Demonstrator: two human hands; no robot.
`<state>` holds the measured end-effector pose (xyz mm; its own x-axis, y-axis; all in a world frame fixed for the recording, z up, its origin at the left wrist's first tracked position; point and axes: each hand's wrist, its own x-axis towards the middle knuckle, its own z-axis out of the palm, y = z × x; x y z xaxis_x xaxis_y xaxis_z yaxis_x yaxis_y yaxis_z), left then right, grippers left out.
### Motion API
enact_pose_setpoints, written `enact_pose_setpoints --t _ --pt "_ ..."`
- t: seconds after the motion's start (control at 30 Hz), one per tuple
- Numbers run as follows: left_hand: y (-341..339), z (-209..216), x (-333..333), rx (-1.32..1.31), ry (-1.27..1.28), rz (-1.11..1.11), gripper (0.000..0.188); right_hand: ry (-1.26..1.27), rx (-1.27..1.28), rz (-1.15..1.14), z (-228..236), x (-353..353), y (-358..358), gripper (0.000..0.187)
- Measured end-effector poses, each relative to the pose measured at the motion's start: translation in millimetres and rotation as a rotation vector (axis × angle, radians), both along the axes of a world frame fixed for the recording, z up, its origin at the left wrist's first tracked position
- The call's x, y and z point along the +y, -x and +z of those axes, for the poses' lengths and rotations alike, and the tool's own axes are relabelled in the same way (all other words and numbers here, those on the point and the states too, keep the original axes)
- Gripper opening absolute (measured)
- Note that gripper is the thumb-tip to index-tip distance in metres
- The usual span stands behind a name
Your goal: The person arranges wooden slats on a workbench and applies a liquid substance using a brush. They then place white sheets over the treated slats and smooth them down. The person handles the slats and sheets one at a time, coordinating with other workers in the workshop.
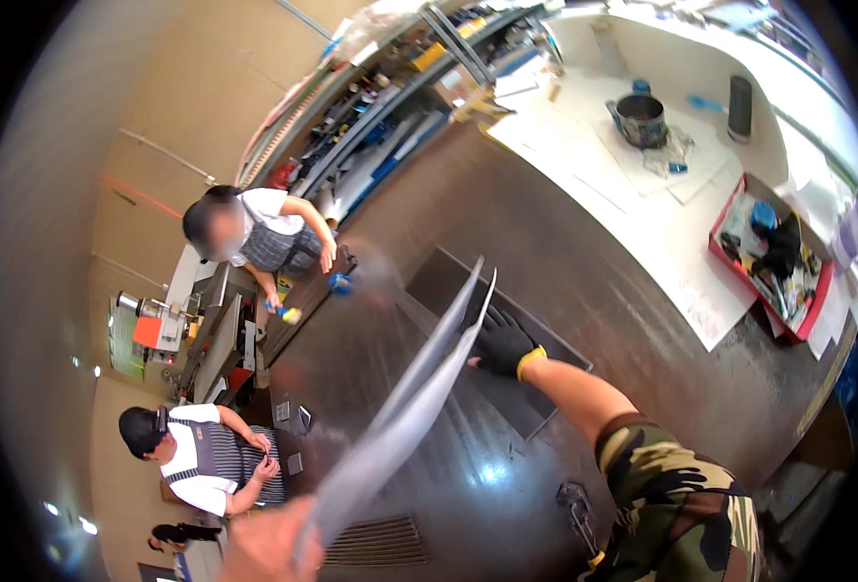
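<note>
Thin grey sheet material (pixel 405 427) rises edge-on across the middle, blurred, with two long edges that part toward the far end; I cannot tell if it is one bent sheet or two. My bare left hand (pixel 272 545), at the lower edge, is closed on its near end. My right hand (pixel 503 343), in a black glove with a yellow cuff, lies with fingers stretched on a dark rectangular sheet (pixel 534 388) on the table. The raised grey material passes in front of part of this hand. Its bare thumb tip points toward the grey edge.
The dark table (pixel 371 291) carries thin dark strips (pixel 376 541), a clamp-like tool (pixel 576 514) and a blue roll (pixel 340 283). A white surface holds a pot (pixel 639 120) and a red box of tools (pixel 773 257). Two people (pixel 269 228) (pixel 211 446) stand across the table.
</note>
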<state>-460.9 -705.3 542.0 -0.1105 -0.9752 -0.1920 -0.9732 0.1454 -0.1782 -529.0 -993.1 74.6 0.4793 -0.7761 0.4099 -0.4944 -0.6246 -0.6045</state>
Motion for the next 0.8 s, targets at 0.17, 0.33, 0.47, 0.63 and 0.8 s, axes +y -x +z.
enact_pose_setpoints --t 0.17,0.33,0.47,0.63,0.8 --pt "4.1 -137.7 89.4 0.094 0.132 -0.161 0.038 -1.440 -1.107 0.158 6.1 111.6 18.4 0.058" --pt "44.0 -293.2 156.9 0.154 -0.021 -0.088 0.037 -1.835 -0.839 0.129 42.8 261.3 61.6 0.059" --pt "56.3 -314.2 178.8 0.234 0.065 0.069 0.065 -1.100 -0.261 0.037 3.7 274.4 71.3 0.023" --pt "44.3 -301.3 229.6 0.925 0.403 0.421 0.091 -1.338 -0.633 0.067 53.7 275.3 60.5 0.022" --pt "-10.7 -333.4 288.3 1.104 0.716 0.977 0.089 -0.914 -0.385 0.341 128.5 291.7 54.3 0.025"
